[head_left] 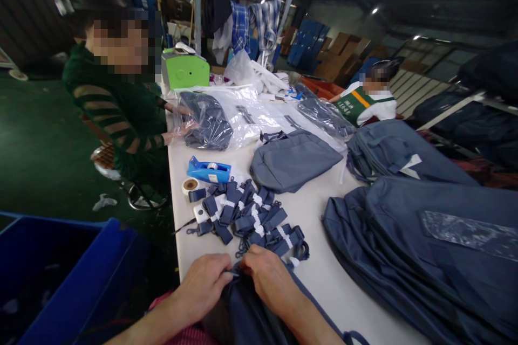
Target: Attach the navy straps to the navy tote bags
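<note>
My left hand (pixel 202 287) and my right hand (pixel 269 279) both pinch the top edge of a dark navy bag (pixel 246 318) at the near edge of the white table (pixel 319 215). The fingertips meet at the bag's opening. Just beyond my hands lies a pile of rolled navy straps (pixel 246 215) with white bands and clips. Most of the bag is hidden below the frame and under my forearms.
A blue tape dispenser (pixel 209 169) and a tape roll (pixel 190 185) sit past the straps. A grey-blue bag (pixel 293 159) lies mid-table; stacked navy bags (pixel 429 237) fill the right. A seated person's hand (pixel 178 132) handles a plastic-wrapped bag (pixel 210 121). A blue bin (pixel 68 275) stands at left.
</note>
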`<state>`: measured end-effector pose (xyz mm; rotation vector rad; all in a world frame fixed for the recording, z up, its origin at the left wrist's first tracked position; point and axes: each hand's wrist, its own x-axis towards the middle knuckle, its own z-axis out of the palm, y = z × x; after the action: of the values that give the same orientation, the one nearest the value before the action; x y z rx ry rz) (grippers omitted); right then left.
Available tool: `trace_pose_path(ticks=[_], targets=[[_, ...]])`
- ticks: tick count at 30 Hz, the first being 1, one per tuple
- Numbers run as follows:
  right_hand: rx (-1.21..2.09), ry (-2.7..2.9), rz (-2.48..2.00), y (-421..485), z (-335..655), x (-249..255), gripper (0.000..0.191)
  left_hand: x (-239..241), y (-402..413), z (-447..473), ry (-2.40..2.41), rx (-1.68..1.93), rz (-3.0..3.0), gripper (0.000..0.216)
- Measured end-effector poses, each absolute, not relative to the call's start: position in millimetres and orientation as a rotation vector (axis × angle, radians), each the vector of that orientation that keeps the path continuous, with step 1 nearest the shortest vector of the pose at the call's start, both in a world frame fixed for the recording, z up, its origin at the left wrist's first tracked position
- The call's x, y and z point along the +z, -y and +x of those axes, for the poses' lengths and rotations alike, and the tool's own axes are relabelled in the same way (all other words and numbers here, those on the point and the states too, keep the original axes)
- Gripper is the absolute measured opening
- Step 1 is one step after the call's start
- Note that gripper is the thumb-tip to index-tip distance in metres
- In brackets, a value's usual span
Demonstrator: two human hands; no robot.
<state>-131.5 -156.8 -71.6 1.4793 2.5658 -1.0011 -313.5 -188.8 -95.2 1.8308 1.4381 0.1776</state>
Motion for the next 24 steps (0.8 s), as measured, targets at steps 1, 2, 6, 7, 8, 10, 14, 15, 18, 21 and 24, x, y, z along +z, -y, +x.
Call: trace_pose_path(ticks=[1,2,6,7,8,10,14,15,18,21,24], targets=[[-0.993,-2.563,1.481,156,-132,-73,0.028,-94,187,-315,-1.435,0.17,1.85,0.014],[-0.993,-2.558,1.494,155,-132,-74,0.028,-93,184,-318,-1.425,0.169,1.865,0.015],[-1.063,-2.538,1.562,151,-131,-67,0.029,-92,170,-333,-1.333,0.258,1.774,0.014],[-1.061,-2.537,1.589,153,-131,-59,0.029,-91,167,-338,-1.3,0.303,1.63,0.027],[-1.054,-2.539,1.628,155,-130,-49,0.03,-89,164,-341,-1.261,0.349,1.439,0.044],[-1.203,-2.452,1.728,165,-130,-24,0.029,-83,159,-343,-1.166,0.435,0.957,0.064],[-1.875,-1.968,1.61,194,-135,14,0.025,-58,159,-322,-1.073,0.583,0.135,0.025],[-1.937,-1.908,1.583,202,-139,15,0.019,-51,161,-313,-1.08,0.611,0.039,0.015],[-2.168,-1.723,1.694,218,-153,1,0.044,-35,163,-289,-1.108,0.68,-0.037,0.012],[-2.663,-1.316,1.78,222,-171,-23,0.077,-24,160,-277,-1.112,0.721,-0.056,0.011],[-3.042,-1.067,1.856,218,-186,-41,0.078,-20,153,-276,-1.105,0.755,-0.016,0.012]])
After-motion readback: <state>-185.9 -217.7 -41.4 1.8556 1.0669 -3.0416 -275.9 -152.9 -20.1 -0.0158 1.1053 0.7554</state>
